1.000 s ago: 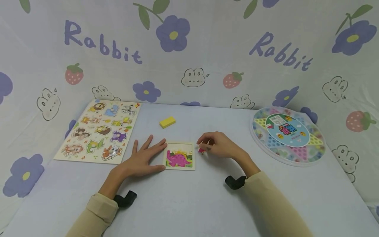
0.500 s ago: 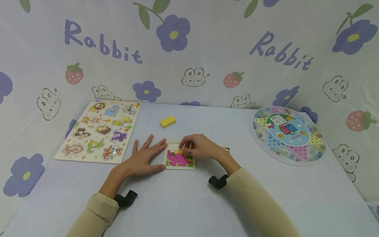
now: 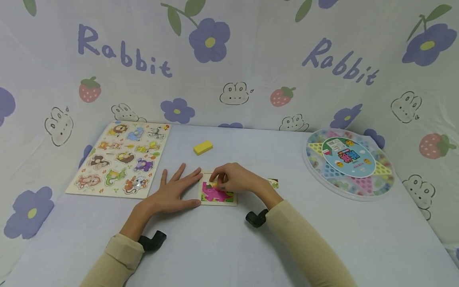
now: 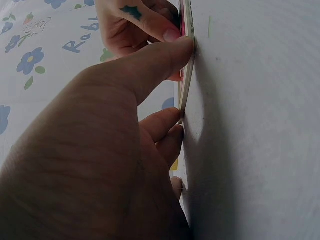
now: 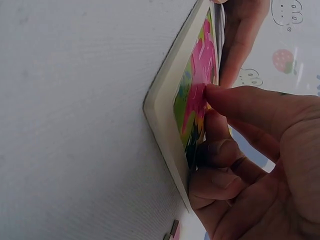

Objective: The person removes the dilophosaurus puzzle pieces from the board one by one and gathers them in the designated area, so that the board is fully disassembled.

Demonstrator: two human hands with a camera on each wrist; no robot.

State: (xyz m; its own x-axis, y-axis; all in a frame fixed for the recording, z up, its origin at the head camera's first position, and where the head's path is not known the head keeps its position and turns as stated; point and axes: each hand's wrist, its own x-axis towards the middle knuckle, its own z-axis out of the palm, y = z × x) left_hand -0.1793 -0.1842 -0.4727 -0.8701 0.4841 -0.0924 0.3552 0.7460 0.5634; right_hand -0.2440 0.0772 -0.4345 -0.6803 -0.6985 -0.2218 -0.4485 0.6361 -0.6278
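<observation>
A small square jigsaw puzzle with a pale wooden frame (image 3: pixel 218 204) and a pink dinosaur picture (image 5: pixel 201 65) lies flat on the table. My left hand (image 3: pixel 173 195) spreads its fingers at the puzzle's left side; thumb and fingertips touch the frame's edge. Over the upper right of the picture, my right hand (image 3: pixel 234 178) bends its fingers and pinches a puzzle piece, mostly hidden, against the board. In the right wrist view the thumb (image 5: pixel 235 97) meets the pink surface. Right of the hand lies a loose puzzle piece (image 3: pixel 273 183), partly covered by the wrist.
A yellow block (image 3: pixel 203 148) sits behind the puzzle. To the left lies a large animal peg board (image 3: pixel 122 159). A round clear-rimmed game box (image 3: pixel 349 163) rests at the right. A printed cloth (image 3: pixel 265 52) hangs behind the table.
My right hand has moved left from beside the frame to over the picture, carrying a small pink piece, which uncovers a loose piece at the right. My left hand has stayed put.
</observation>
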